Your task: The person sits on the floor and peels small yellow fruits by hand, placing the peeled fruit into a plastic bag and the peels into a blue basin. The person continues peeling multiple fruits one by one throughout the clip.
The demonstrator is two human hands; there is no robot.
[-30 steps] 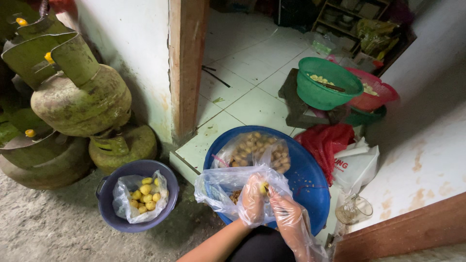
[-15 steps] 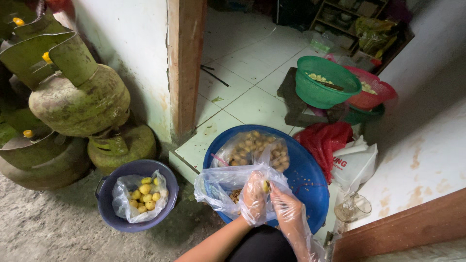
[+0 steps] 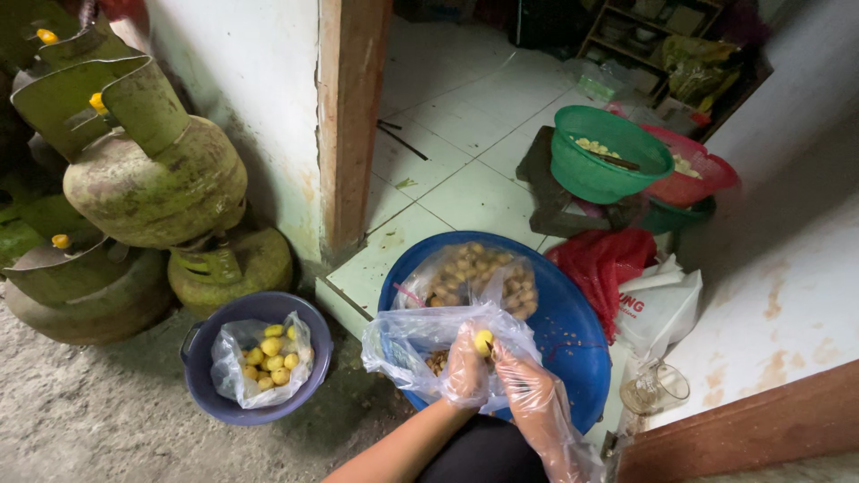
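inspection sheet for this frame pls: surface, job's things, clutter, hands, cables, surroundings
Surface: rough concrete ground on the left, a step up to white floor tiles.
Job's things: small yellow peeled piece held over a clear bag in the big blue basin; a second bag of brown unpeeled pieces also lies in it.
Clutter: purple bucket with a bag of yellow pieces; green basket, red basket, red bag, white bag, glass mug.
Hands: left hand and right hand, both in thin plastic gloves, fingers pinching the yellow piece.
Cables: nothing seen.
Surroundings: green gas cylinders, wooden door post, shelves at the back.
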